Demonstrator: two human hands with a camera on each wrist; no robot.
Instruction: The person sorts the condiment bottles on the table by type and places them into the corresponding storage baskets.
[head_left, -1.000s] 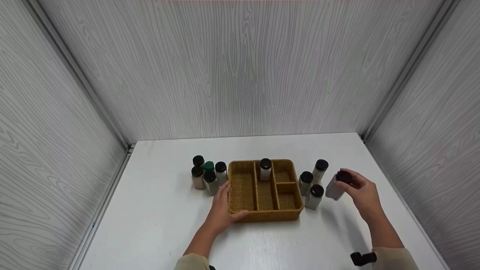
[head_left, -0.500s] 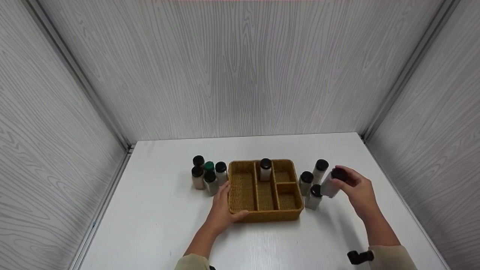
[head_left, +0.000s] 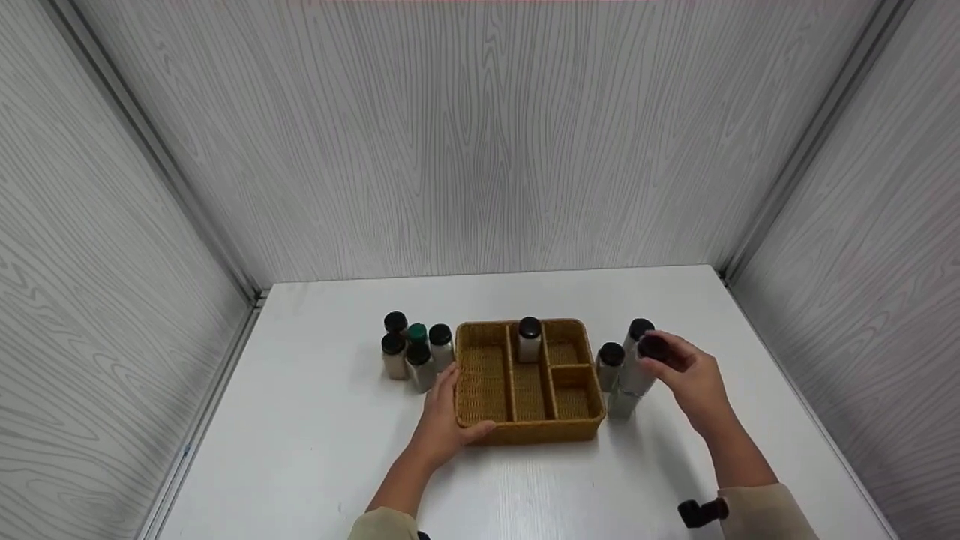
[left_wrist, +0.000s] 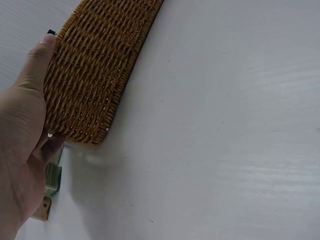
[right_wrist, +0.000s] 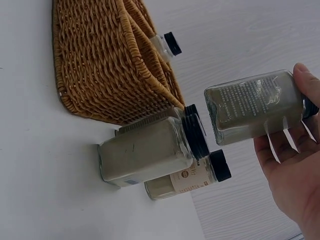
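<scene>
The left hand (head_left: pixel 440 429) grips the wicker basket (head_left: pixel 547 433) at its eight-o'clock corner; the right hand (head_left: pixel 694 382), at the basket's three o'clock, pinches a glass jar (right_wrist: pixel 257 105) by its black cap near three standing jars (right_wrist: pixel 142 152). Another jar (head_left: pixel 529 346) occupies the middle compartment's (head_left: pixel 529 397) twelve-o'clock end, and five more (head_left: pixel 421 373) cluster between nine and ten o'clock.

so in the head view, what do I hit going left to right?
jar cluster → left grip → basket → standing jar just right of the basket → held jar → right grip
</scene>
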